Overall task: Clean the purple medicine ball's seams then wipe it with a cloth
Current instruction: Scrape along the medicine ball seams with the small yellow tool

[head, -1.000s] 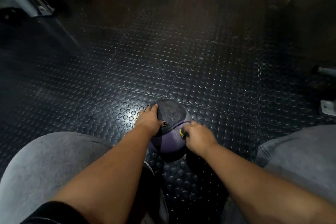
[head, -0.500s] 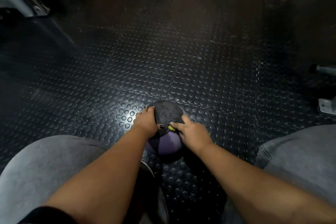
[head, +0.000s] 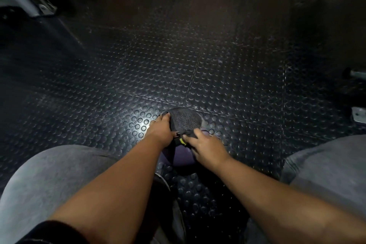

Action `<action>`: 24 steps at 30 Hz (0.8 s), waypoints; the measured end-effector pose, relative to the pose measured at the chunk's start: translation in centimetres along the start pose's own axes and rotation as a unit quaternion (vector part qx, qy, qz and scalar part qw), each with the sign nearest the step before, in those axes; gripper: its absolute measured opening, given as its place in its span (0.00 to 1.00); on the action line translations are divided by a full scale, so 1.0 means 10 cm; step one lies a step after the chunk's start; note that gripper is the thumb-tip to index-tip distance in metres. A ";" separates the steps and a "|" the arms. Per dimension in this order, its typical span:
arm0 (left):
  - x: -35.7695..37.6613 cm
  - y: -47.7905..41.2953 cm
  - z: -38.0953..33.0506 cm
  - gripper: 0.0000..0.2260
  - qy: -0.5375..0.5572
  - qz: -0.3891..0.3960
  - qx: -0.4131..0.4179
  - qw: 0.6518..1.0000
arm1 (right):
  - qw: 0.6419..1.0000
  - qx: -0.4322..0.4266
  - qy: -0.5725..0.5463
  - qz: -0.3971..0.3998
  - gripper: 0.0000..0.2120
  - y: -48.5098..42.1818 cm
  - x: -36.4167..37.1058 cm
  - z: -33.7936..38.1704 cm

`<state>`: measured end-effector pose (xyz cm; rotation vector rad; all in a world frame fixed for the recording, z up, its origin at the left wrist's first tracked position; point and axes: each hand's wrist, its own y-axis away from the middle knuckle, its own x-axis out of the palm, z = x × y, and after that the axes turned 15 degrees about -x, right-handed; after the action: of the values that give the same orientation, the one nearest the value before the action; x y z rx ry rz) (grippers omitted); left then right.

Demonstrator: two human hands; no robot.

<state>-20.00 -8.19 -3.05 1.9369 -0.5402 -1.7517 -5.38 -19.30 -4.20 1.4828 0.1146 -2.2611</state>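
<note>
The purple medicine ball [head: 183, 158] with dark grey panels sits on the floor between my knees. My left hand [head: 160, 131] grips its left side, fingers curled over the far edge and thumb lying on top. My right hand [head: 206, 148] rests on the ball's near right side. Its fingertips reach the seam below the grey panel and pinch a small yellow-green tool [head: 181, 141], which the fingers mostly hide. No cloth is in view.
The floor is black studded rubber tiles [head: 217, 77]. My knees in grey trousers flank the ball at left [head: 49, 180] and right [head: 328, 168]. A metal frame leg [head: 23, 0] stands far left; a metal bar [head: 356, 74] and a plate [head: 359, 115] sit at the right edge.
My right hand has slid with the tool from the ball's right side up and left along the seam toward my left thumb. The left hand has kept its hold.
</note>
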 end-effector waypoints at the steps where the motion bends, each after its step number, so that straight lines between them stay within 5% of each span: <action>1: 0.00 0.00 0.00 0.37 0.001 0.003 -0.002 1.000 | 1.000 -0.005 0.003 0.007 0.22 0.03 0.02 0.00; 10: 0.01 0.01 0.01 0.38 0.020 0.012 -0.012 1.000 | 0.998 -0.008 0.002 0.061 0.18 0.21 0.04 -0.04; 15: 0.00 0.04 0.02 0.35 0.029 0.020 -0.025 0.999 | 0.981 0.123 0.022 0.146 0.13 0.45 0.08 -0.27; 18: 0.01 0.06 0.04 0.32 0.002 0.014 -0.043 0.999 | 0.976 0.209 -0.052 0.026 0.14 0.47 -0.01 -0.38; 24: 0.02 0.09 -0.01 0.27 0.047 -0.041 -0.003 0.998 | 0.964 0.192 -0.131 -0.126 0.18 0.24 -0.13 -0.29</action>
<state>-19.85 -9.08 -2.68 2.0534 -0.4279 -1.6984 -1.55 -20.16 -3.86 1.3920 -0.2444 -2.7874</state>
